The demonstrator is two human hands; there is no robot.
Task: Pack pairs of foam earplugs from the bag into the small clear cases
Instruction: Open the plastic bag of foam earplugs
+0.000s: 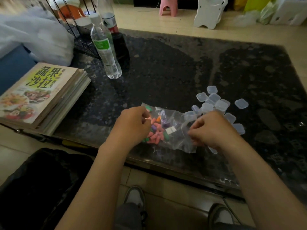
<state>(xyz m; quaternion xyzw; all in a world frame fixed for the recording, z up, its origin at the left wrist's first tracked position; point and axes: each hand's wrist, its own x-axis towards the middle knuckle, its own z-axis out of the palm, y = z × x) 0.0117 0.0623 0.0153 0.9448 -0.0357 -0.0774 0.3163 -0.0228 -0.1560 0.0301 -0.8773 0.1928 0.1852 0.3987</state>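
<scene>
A clear plastic bag lies on the dark stone table near its front edge. Inside it are several foam earplugs in pink, green, purple and orange. My left hand rests on the bag's left end, fingers curled on the plastic over the earplugs. My right hand pinches the bag's right, open end. Several small clear cases sit in a loose pile just beyond my right hand, all of them looking closed; one lies apart to the right.
A stack of books lies at the table's left front corner. Two plastic bottles stand behind it, beside a black wire rack and a white bag. A pink stool stands on the floor beyond.
</scene>
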